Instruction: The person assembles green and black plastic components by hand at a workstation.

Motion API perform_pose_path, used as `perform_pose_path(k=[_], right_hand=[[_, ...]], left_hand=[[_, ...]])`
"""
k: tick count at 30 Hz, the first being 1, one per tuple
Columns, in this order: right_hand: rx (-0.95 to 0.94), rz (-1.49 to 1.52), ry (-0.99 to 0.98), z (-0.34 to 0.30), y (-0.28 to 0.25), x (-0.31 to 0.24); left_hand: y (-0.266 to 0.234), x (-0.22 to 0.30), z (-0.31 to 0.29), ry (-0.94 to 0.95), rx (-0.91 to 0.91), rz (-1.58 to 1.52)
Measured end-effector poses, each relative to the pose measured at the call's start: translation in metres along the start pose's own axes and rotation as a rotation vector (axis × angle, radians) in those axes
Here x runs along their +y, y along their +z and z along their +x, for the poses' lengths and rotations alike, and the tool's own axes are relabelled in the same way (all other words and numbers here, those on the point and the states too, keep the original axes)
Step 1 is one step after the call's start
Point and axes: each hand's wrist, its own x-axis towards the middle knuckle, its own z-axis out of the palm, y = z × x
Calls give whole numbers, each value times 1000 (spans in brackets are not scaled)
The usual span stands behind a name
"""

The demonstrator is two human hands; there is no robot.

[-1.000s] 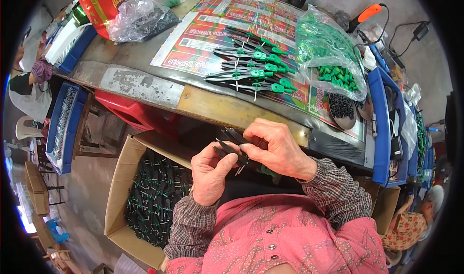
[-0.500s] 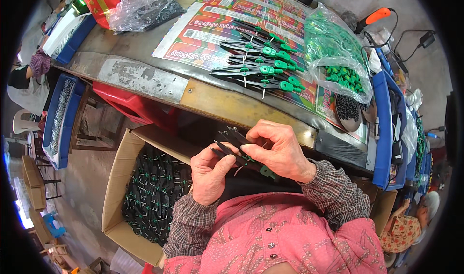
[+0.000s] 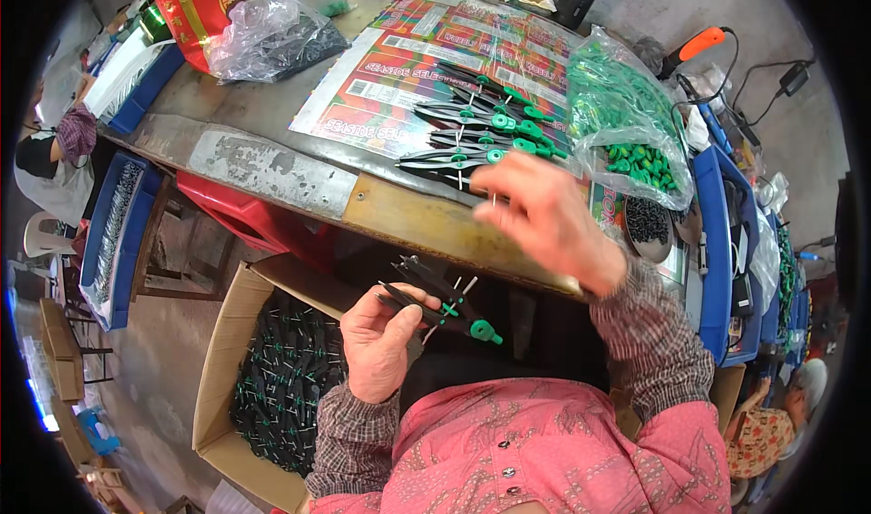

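the left hand (image 3: 381, 346) grips a black compass with a green knob (image 3: 445, 307) over the lap, fingers closed round its legs; the right hand (image 3: 544, 215), blurred and open with nothing in it, reaches out above the table edge (image 3: 426, 219). below left, a cardboard box (image 3: 222, 369) sits heaped with such compasses, so a good many look done. just beyond the right hand a short row of compasses (image 3: 472, 133) lies on a bright printed sheet (image 3: 399, 69) in red, green and yellow. right of that, a clear bag of green knobs (image 3: 626, 124) suggests more to fit. at the far left stands a red and gold bag (image 3: 195, 10)
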Motion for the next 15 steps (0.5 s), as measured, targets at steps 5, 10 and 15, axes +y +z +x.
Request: perform_pose_path(k=[5,10,15], right_hand=[[-14,-181,-18,40,0,29],[-192,-290,29,54,4,27],[-162,-242,0,56,7,31]], left_hand=[[2,0,2,-59,45,2],[-4,1,2,-89,57,-7],[-7,3,4,-74,43,23]])
